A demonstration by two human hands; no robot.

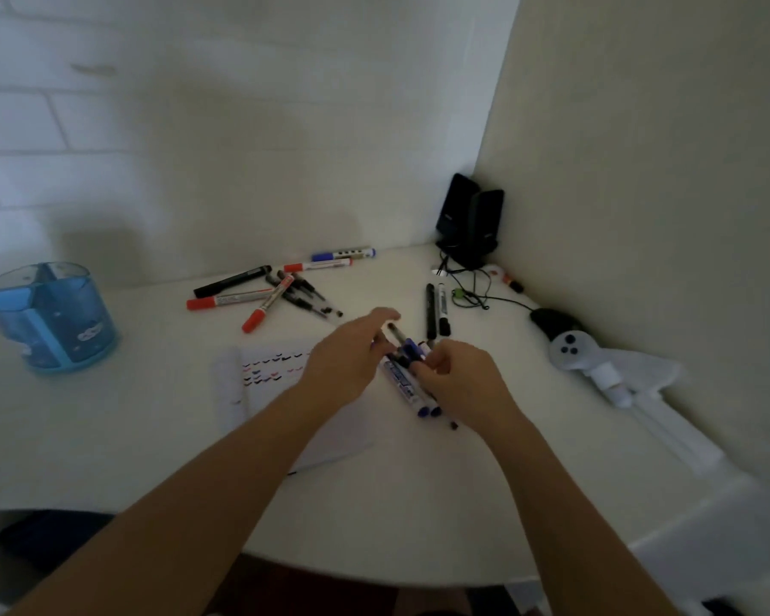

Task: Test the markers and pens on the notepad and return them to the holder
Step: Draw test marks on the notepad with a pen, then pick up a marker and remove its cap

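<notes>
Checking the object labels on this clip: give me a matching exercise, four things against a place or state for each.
Things:
1 holder
2 notepad
3 speakers
4 blue markers

Places or states:
A in the far corner of the desk
B gripped in the right hand
C at the far left, standing upright
D bearing rows of short test strokes

Pairs: 1-C, 2-D, 3-A, 4-B

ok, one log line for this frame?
right hand: grips blue markers | left hand: at same bundle, grip unclear | notepad: test strokes on it | holder: apart, no hand near | red markers: loose behind notepad
</notes>
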